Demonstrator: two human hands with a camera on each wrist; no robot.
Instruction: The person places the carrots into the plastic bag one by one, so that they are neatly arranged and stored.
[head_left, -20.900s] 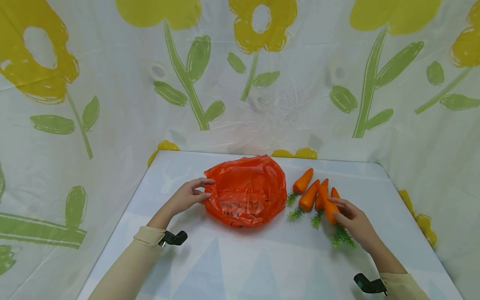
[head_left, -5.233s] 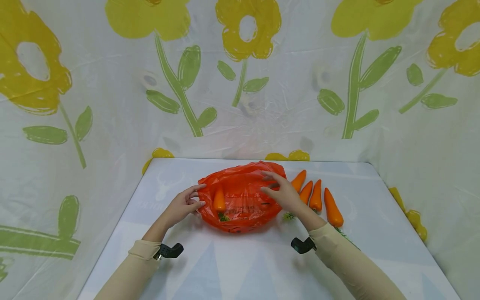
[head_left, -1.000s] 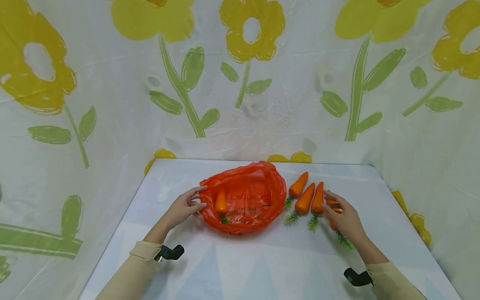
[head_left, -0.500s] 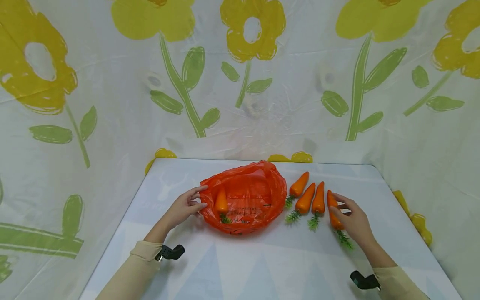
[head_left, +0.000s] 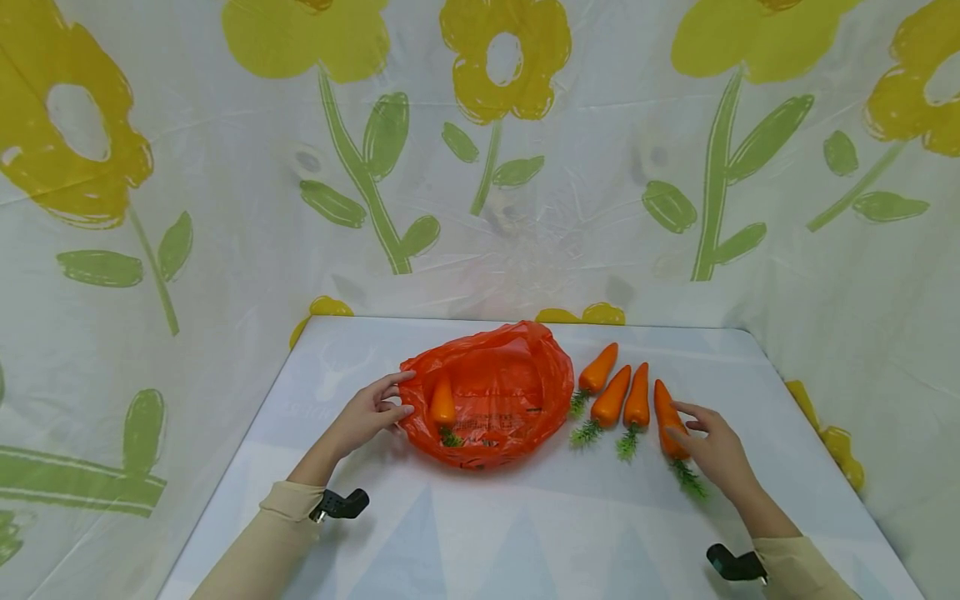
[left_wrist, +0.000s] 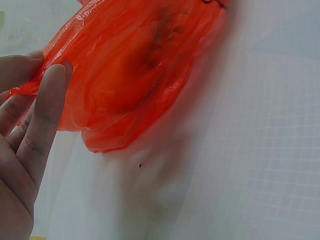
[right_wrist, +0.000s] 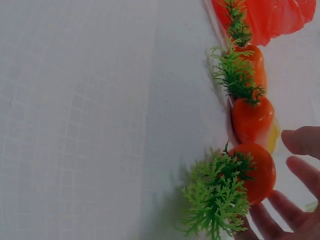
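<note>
A red plastic bag (head_left: 502,392) lies with its mouth gaping, one carrot (head_left: 442,403) with green leaves inside it. My left hand (head_left: 367,417) pinches the bag's left rim between thumb and fingers; the left wrist view shows the thin plastic (left_wrist: 135,75) caught there. To the right of the bag, several orange carrots (head_left: 611,398) lie fanned out on the table, tips pointing away. Beside the rightmost carrot (head_left: 667,421), my right hand (head_left: 712,446) has its fingers spread and loosely bent. In the right wrist view, the fingertips (right_wrist: 298,142) are close to that carrot without gripping it.
The white table (head_left: 480,533) has pale blue triangles at its near side. Behind and beside it hangs a curtain (head_left: 570,225) printed with yellow flowers. Black wrist devices (head_left: 341,504) are strapped at both sleeves.
Over the last second, my right hand drew back rightward from the rightmost carrot, which stays put. Since the oldest frame, one carrot went into the bag. The left hand stays at the rim.
</note>
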